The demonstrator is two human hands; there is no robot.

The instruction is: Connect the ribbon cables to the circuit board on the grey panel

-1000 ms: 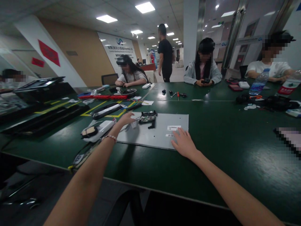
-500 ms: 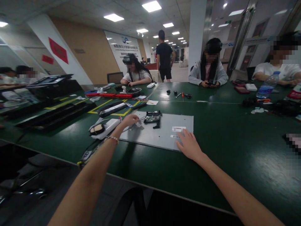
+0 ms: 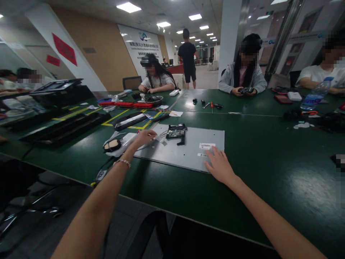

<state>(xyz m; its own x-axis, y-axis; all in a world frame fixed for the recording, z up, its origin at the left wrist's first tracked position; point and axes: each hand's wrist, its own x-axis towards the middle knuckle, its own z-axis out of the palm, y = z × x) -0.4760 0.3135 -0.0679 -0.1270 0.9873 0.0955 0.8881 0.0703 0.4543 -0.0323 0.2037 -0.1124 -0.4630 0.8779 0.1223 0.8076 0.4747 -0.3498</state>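
A flat grey metal panel [image 3: 195,136] lies on the green table, with a small circuit board in a black bracket [image 3: 176,133] on its upper middle. My left hand [image 3: 147,137] reaches over the panel's left end, its fingers pinched on a small pale strip [image 3: 161,139] that looks like tape. Thin grey cables [image 3: 163,133] run beside that strip to the board. Flat on the panel's right end rests my right hand [image 3: 219,165], fingers spread by two white labels [image 3: 207,146]. A white device with a round beige-and-black part [image 3: 112,145] sits left of my left hand.
Long black trays [image 3: 67,127] lie at the left. Farther back are a red strip [image 3: 126,104], a screwdriver [image 3: 212,107] and a wrench [image 3: 206,105]. A water bottle [image 3: 316,94] stands at the right. Several people sit around the table, and one person walks away behind.
My left hand has shifted slightly left and up with the pale strip, which shows more clearly. My right hand stays on the panel. The head view has shifted a little.
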